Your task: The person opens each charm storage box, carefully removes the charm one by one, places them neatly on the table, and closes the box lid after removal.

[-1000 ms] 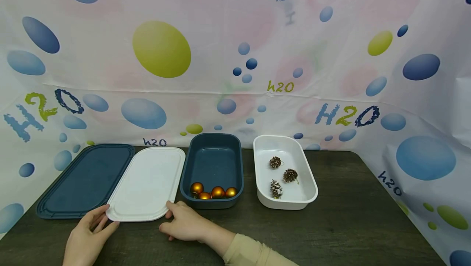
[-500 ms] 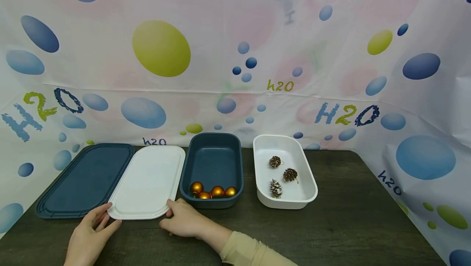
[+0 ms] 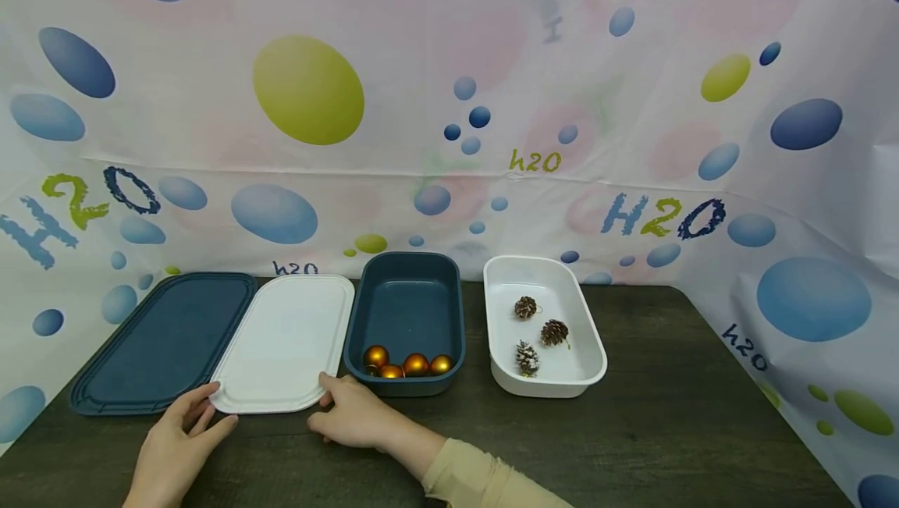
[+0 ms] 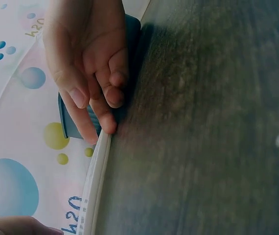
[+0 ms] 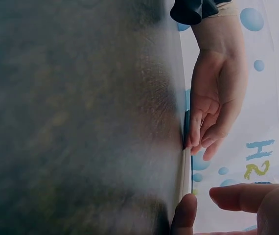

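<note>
In the head view a white lid (image 3: 284,344) lies on the dark table, between a blue lid (image 3: 165,344) and a blue dish (image 3: 403,313). My left hand (image 3: 175,442) touches the white lid's near left corner with its fingertips, the thumb held apart. At the near right corner, the index finger of my right hand (image 3: 354,414) rests against the lid's edge, its thumb lower down over the table. Side on, the left wrist view shows the right hand (image 4: 88,63) with fingertips at the end of the thin white lid (image 4: 98,171). Neither thumb presses on the lid.
Several orange-gold baubles (image 3: 416,365) sit at the near end of the blue dish. A white dish (image 3: 502,367) to its right holds three pine cones (image 3: 554,332). A patterned cloth (image 3: 421,63) hangs behind the table (image 3: 667,430).
The white lid has slid slightly away from me, toward the back of the table, with both hands following at its near corners. The dishes and the blue lid stay put.
</note>
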`<state>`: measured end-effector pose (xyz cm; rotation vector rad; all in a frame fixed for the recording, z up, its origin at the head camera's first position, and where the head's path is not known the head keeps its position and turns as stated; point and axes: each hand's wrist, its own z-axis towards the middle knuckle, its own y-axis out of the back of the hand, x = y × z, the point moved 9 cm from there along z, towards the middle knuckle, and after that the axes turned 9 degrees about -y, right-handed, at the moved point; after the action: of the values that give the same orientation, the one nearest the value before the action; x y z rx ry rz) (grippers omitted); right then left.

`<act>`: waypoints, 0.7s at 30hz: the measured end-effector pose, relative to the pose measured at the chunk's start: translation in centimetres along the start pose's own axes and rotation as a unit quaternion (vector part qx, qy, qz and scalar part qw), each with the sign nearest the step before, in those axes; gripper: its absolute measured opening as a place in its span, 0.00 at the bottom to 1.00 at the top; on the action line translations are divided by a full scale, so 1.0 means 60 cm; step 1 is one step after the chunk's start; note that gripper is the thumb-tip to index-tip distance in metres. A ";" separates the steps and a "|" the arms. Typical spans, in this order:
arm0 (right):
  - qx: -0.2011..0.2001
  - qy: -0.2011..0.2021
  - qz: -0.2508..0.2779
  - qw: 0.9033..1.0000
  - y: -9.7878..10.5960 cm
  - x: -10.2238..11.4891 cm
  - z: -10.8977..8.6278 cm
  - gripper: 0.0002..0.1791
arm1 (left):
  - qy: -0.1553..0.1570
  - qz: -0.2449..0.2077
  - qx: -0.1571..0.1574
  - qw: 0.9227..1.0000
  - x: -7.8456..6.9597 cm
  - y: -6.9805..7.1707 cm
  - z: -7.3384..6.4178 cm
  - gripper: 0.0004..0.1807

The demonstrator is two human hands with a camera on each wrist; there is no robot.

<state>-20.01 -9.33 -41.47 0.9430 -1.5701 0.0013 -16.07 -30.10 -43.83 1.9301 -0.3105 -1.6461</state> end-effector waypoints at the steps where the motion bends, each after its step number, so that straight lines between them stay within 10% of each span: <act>1: 0.002 0.000 0.000 1.000 0.001 -0.001 -0.001 0.36 | 0.001 0.003 0.002 1.000 -0.001 0.000 -0.001 0.44; 13: 0.057 0.105 -0.066 0.991 0.023 0.024 -0.051 0.28 | -0.128 0.024 -0.001 0.992 -0.082 -0.011 -0.014 0.38; 21: 0.021 0.199 -0.064 0.978 0.089 0.055 -0.078 0.12 | -0.293 -0.052 0.013 0.955 -0.176 -0.055 -0.021 0.34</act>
<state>-18.86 -5.27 -34.90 1.0053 -1.1436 0.1260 -17.74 -21.58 -36.87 1.4514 -0.4659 -2.2752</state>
